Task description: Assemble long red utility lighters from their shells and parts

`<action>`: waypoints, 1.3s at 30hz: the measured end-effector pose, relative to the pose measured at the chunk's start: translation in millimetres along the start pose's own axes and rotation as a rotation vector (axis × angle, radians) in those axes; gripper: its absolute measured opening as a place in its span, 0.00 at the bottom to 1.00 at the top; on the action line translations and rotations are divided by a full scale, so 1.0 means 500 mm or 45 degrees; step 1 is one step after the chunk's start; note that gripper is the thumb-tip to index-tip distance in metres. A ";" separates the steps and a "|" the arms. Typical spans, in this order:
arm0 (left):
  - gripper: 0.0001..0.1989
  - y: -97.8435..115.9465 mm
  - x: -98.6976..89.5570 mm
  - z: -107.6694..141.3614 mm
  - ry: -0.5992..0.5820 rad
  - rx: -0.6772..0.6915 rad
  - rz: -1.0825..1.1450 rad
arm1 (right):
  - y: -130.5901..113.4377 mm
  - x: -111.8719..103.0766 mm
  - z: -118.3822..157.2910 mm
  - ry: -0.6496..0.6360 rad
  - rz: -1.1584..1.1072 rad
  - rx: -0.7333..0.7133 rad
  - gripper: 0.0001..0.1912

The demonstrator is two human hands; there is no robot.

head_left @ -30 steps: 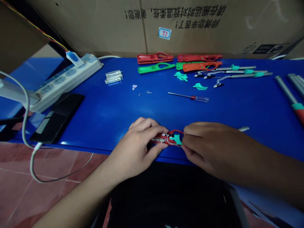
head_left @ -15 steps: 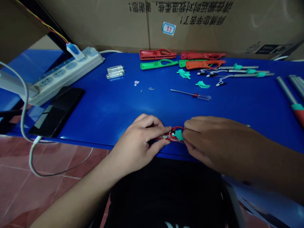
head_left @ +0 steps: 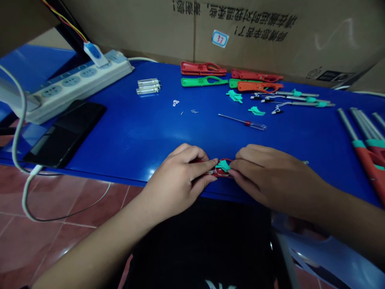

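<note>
On the blue table's near edge lies a red lighter casing half [head_left: 215, 174], its open inside facing up, with thin wires and a clear part in it. My left hand [head_left: 183, 180] grips the casing's left portion between thumb and fingers. A teal trigger [head_left: 223, 165] sits over the casing's middle, tilted. My right hand [head_left: 261, 172] is closed, with its fingertips pinching the trigger's right end. Its fingers cover the right end of the casing.
Behind are a screwdriver [head_left: 251, 125], teal triggers [head_left: 234, 96], clear fuel tanks [head_left: 148, 86], tiny screws [head_left: 195, 111], a green casing half [head_left: 204, 82] and metal lighter tubes [head_left: 309, 104]. Finished-looking lighters [head_left: 361, 152] lie right. A phone [head_left: 64, 132] and power strip [head_left: 81, 82] are left.
The trigger has shifted slightly left and turned over the casing, my right fingertips moving with it. My left hand keeps its grip. The camera view has tilted a little.
</note>
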State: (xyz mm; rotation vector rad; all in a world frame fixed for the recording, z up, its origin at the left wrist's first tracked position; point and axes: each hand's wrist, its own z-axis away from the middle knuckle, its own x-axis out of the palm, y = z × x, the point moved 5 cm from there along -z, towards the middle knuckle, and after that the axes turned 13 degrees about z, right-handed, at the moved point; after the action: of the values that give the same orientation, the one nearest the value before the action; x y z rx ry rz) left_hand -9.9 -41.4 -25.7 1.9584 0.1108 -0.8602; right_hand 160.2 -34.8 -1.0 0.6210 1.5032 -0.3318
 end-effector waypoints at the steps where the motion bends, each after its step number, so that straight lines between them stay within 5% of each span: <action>1: 0.15 0.000 0.000 0.000 -0.003 -0.002 0.001 | 0.001 -0.003 0.003 0.007 0.040 -0.012 0.15; 8: 0.15 0.004 0.001 0.001 -0.026 -0.007 0.002 | -0.004 -0.011 -0.002 -0.177 0.206 -0.181 0.08; 19: 0.13 0.008 0.002 0.000 -0.018 0.025 0.015 | -0.007 0.003 0.000 -0.127 0.122 -0.226 0.12; 29: 0.16 0.011 0.005 0.006 0.004 0.023 -0.062 | 0.005 0.017 0.014 0.050 -0.056 -0.050 0.15; 39: 0.14 0.011 0.007 -0.002 -0.192 -0.088 0.016 | -0.009 0.002 0.007 -0.110 0.067 -0.107 0.12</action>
State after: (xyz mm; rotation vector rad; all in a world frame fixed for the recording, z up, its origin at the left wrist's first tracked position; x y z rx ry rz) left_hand -4.5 -44.6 -23.5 1.8217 0.0396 -0.9796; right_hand 160.4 -40.1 -2.8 0.5711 1.4082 -0.2507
